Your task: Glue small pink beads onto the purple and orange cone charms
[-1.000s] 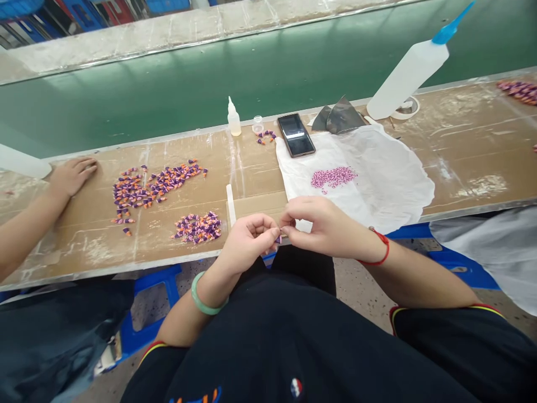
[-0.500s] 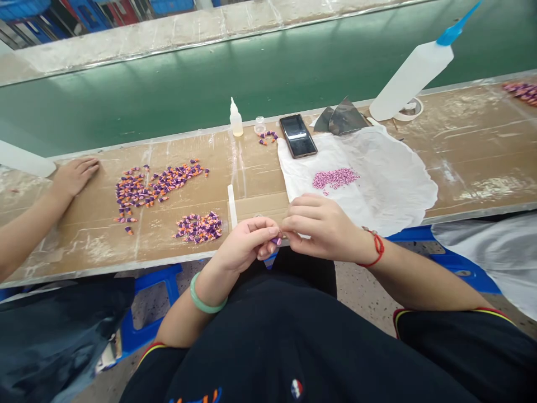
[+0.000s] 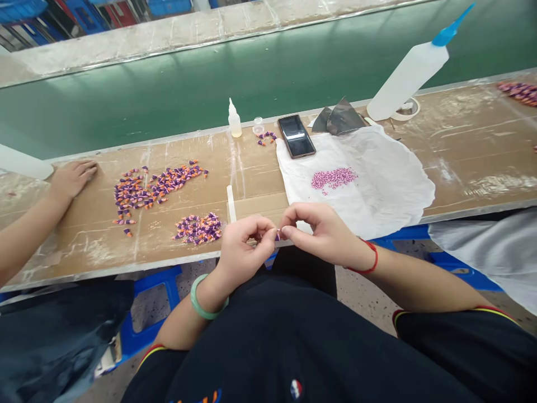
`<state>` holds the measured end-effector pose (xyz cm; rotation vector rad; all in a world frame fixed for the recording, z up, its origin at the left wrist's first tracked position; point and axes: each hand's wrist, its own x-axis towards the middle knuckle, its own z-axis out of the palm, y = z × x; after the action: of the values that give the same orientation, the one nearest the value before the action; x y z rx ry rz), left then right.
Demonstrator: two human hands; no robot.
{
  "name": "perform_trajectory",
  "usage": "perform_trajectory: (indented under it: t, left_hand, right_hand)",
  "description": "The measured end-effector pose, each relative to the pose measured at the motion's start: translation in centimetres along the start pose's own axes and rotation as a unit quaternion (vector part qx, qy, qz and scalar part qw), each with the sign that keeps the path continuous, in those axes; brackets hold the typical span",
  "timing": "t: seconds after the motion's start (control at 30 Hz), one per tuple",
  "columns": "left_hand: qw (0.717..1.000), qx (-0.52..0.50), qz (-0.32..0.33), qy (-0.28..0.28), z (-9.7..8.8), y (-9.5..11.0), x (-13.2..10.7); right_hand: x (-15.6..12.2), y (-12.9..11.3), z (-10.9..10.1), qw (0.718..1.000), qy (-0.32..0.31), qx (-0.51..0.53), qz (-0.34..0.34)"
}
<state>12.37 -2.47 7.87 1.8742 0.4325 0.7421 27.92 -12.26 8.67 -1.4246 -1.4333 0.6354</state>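
My hands meet in front of me over the near edge of the cardboard-covered bench [image 3: 251, 207]. Between their fingertips is a tiny purple bead [image 3: 277, 235], mostly hidden by my fingers. My left hand [image 3: 245, 247], with a pale green bangle [image 3: 207, 298] on its wrist, pinches it from the left. My right hand [image 3: 321, 232], with a red string bracelet [image 3: 363, 263], pinches it from the right. Nearest my left hand lies a heap of purple-and-orange beads [image 3: 198, 228]. A white plastic sheet [image 3: 377, 184] with pink beads [image 3: 333, 178] lies beyond my right hand.
A larger purple-and-orange bead pile [image 3: 157, 187] lies further left, beside a co-worker's hand [image 3: 71, 179]. Along the back stand a small glue bottle [image 3: 234, 120], a phone [image 3: 296, 136] and a big squeeze bottle with a blue nozzle [image 3: 406, 75]. A green belt runs behind.
My fingertips have shifted slightly, with the left hand's fingers rising and the right wrist moving left. The purple bead stays pinched between my hands.
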Motion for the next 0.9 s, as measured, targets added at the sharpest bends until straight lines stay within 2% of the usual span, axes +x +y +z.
perform_trajectory:
  t: [0.07,0.17,0.27,0.37,0.47,0.57,0.73,0.9]
  left_hand:
    - [0.999,0.028,0.027,0.002,0.0,-0.1,0.0]
    - [0.998,0.051,0.030,0.006,0.0,-0.1,0.1]
    - [0.999,0.045,-0.016,-0.005,-0.1,0.0,0.1]
    - [0.997,-0.008,-0.075,-0.011,-0.2,-0.1,-0.1]
    - [0.991,-0.070,-0.114,0.010,-0.5,-0.7,-0.5]
    - [0.985,-0.104,-0.135,0.032,-1.1,-1.8,-1.1]
    - [0.974,-0.118,-0.190,0.035,-2.3,-3.7,-2.2]
    - [0.958,-0.146,-0.243,0.046,-2.8,-4.4,-3.0]
  right_hand:
    - [0.1,-0.2,0.1,1.000,0.000,0.005,0.010]
    - [0.3,-0.2,0.2,1.000,-0.001,0.005,0.024]
    - [0.4,-0.1,0.4,0.999,-0.005,0.017,0.034]
    - [0.5,0.0,0.5,0.998,-0.020,0.038,0.034]
    - [0.7,0.1,0.3,0.999,-0.031,0.035,0.017]
    - [1.5,0.6,-0.3,0.999,-0.046,-0.014,-0.019]
    - [3.7,2.6,-1.2,0.977,-0.140,-0.154,-0.044]
    - [5.9,4.2,-0.2,0.921,-0.266,-0.284,-0.010]
